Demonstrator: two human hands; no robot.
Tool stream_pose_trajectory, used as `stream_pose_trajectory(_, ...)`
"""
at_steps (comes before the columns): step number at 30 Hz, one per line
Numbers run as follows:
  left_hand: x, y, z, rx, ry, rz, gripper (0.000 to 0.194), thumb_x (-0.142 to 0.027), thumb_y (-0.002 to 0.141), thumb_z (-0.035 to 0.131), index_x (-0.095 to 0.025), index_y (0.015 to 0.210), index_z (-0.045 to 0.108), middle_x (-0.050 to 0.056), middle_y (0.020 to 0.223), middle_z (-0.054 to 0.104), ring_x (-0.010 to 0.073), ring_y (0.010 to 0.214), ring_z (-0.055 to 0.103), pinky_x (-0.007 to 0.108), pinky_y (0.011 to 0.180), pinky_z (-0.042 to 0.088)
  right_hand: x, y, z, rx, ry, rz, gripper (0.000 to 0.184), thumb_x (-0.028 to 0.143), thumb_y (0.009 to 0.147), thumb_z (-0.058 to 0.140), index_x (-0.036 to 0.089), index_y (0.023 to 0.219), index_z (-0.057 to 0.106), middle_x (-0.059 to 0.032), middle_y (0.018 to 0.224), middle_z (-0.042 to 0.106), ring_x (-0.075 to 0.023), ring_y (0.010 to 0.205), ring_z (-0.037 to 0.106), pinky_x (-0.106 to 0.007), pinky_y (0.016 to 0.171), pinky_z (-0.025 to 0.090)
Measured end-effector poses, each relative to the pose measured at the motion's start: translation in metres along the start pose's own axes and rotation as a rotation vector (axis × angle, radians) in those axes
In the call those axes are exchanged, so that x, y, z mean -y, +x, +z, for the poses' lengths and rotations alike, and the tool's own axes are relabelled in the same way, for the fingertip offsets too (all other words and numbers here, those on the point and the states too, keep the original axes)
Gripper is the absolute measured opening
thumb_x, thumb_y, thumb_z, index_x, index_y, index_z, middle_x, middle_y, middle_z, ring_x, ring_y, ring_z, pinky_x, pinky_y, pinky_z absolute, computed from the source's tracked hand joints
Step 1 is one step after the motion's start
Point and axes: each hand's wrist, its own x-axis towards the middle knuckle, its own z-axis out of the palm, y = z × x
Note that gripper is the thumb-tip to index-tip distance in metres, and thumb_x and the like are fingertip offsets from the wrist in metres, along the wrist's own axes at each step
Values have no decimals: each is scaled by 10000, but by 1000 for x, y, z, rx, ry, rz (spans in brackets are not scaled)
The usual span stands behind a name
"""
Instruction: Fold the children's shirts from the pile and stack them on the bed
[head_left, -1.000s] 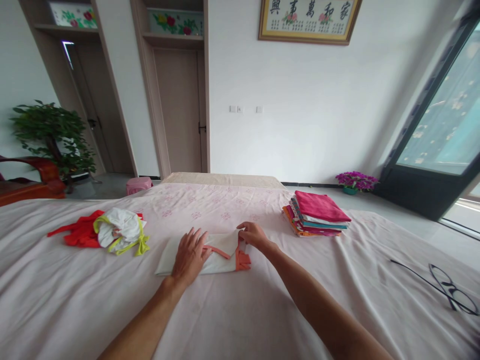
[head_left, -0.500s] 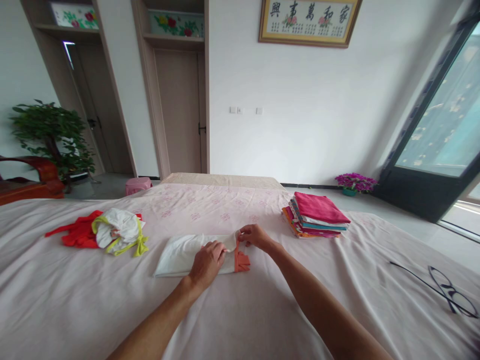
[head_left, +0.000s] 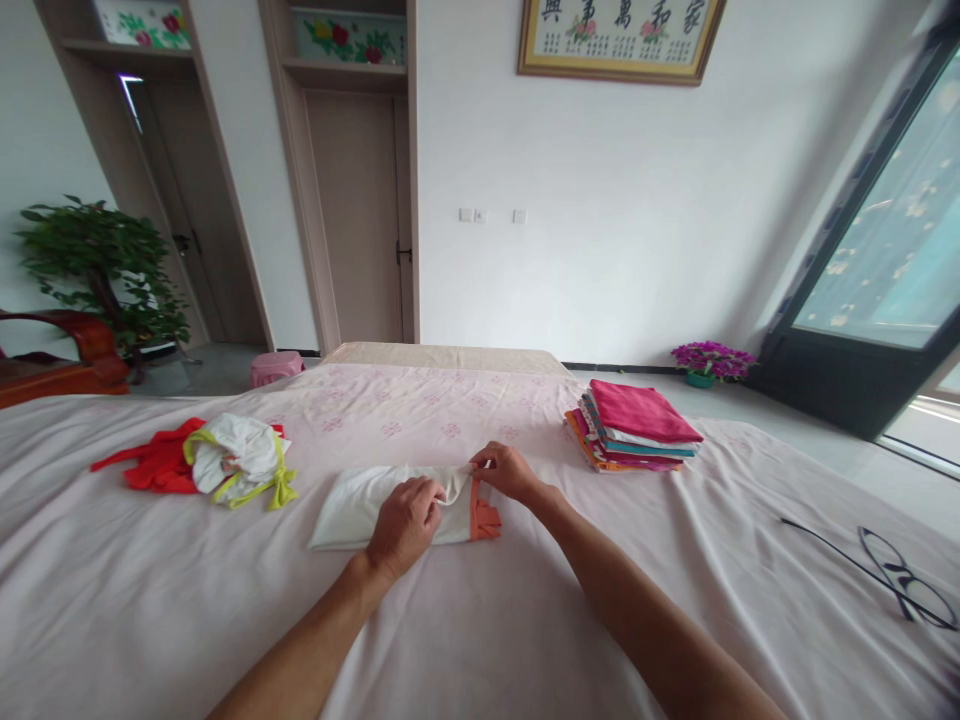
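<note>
A folded white garment [head_left: 349, 510] with orange trim at its right end lies flat on the pale pink sheet [head_left: 480, 640] in front of me. My left hand [head_left: 407, 518] rests over its middle, the curled fingers pinching a raised fold of the white cloth. At the far right corner, my right hand [head_left: 506, 470] pinches the garment's edge between thumb and fingertips, just above the orange trim. The cloth under my left palm is hidden.
Left on the bed lie a crumpled red cloth [head_left: 157, 460] and a white garment with yellow-green trim [head_left: 236, 455]. A stack of folded clothes [head_left: 637, 430], pink on top, stands to the right. Black-framed glasses [head_left: 892, 575] lie at the right edge.
My left hand has moved right from lying spread on the garment and closed on its cloth. The orange strip across the middle is now covered. My right hand stays at the corner.
</note>
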Motion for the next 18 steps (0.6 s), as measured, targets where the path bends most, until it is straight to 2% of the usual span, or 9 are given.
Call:
stream_pose_trajectory(6, -9, -5, -8, 133, 28, 99, 212, -22, 726, 485, -207, 787, 568, 16, 818, 628, 181, 832, 557, 308, 772, 405, 0, -3, 4, -23, -8, 9, 229, 176, 784, 602, 214, 950, 755, -39, 906, 680, -148, 793, 602, -257, 757, 458)
stream_pose_trajectory(10, -14, -5, -10, 180, 18, 124, 177, -62, 731, 528, -207, 811, 589, 19, 827, 632, 189, 848, 557, 322, 792, 407, 2, 1, 10, -79, 108, 49, 278, 150, 752, 544, 186, 944, 743, -45, 902, 679, -143, 756, 600, -262, 745, 467)
stream_pose_trajectory(14, -17, -1, -7, 167, 8, 19, 202, -210, 879, 488, -201, 1036, 616, 45, 893, 662, 203, 889, 582, 352, 853, 421, 3, 4, 16, -27, 342, 127, 326, 166, 746, 462, 161, 953, 714, -20, 743, 667, -145, 693, 604, -250, 678, 478)
stream_pose_trajectory(16, -19, 2, -4, 169, 48, -33, 296, -291, 950, 405, -194, 1151, 600, 73, 980, 660, 212, 940, 583, 367, 874, 423, 3, 5, 17, -1, 344, 151, 357, 177, 762, 421, 155, 974, 707, -11, 699, 653, -145, 684, 603, -241, 658, 475)
stream_pose_trajectory(18, -23, 3, -2, 195, 119, -28, 351, -367, 971, 372, -210, 1179, 607, 84, 1010, 635, 223, 965, 566, 382, 876, 419, 2, 7, 17, 14, 258, 158, 364, 184, 779, 407, 159, 981, 708, -7, 709, 654, -139, 684, 602, -232, 651, 465)
